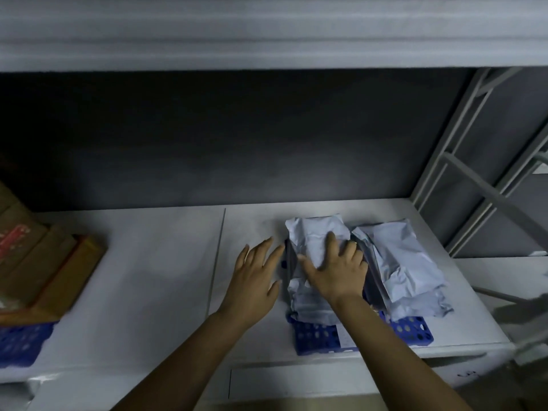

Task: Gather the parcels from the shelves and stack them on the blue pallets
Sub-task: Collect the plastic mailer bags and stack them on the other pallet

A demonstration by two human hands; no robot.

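Right hand [335, 269] presses flat on crinkled grey plastic parcel [314, 232] atop perforated blue pallet [314, 336].

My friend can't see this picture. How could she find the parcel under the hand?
Find the white shelf, then the blue pallet near its right end. Two piles of grey bags lie there; pick the left pile's top parcel. Only it has the right hand pressed flat on it.

Single head-worn view, forward and down (close) over the shelf [154, 262]

Both forearms [394, 345], left hand [255, 274] and right hand [335, 271] are bare.
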